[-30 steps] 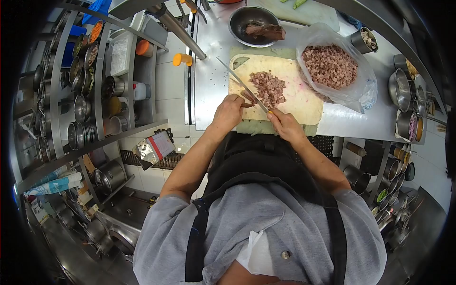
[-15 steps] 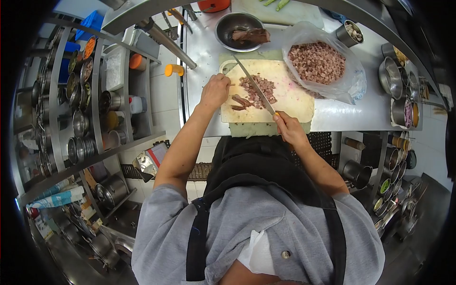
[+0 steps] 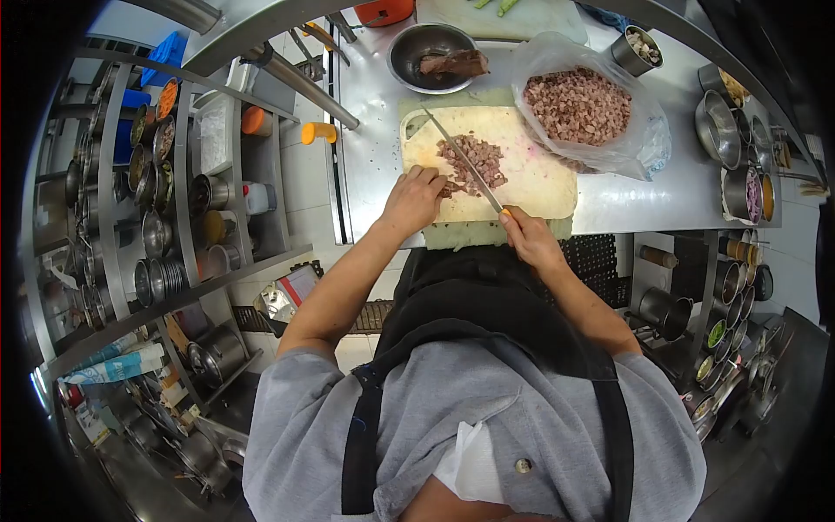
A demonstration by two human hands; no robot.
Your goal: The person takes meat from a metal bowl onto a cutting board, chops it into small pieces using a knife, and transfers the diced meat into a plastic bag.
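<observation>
My right hand [image 3: 532, 238] is closed round the handle of a long knife [image 3: 463, 159], whose blade slants up and left over the cutting board [image 3: 544, 187]. Diced meat [image 3: 484, 158] lies in a pile under and beside the blade. My left hand [image 3: 416, 198] rests at the board's left edge with fingers curled over the meat strips, which are mostly hidden beneath it. Behind the board stands a metal bowl [image 3: 407, 57] with a large piece of meat [image 3: 456, 63]. A plastic bag [image 3: 642, 143] full of diced meat [image 3: 577, 106] sits to the board's right.
A small metal pot [image 3: 637, 52] stands behind the bag. Metal bowls [image 3: 718, 129] are at the table's right end. A second board [image 3: 522, 19] lies at the back. Shelves with pans [image 3: 156, 233] stand on the left, and an orange-lidded shaker [image 3: 319, 132] is near the table post.
My left hand went up and left off the meat strips, then came back down over them. The knife stays in my right hand, with its blade over the diced meat.
</observation>
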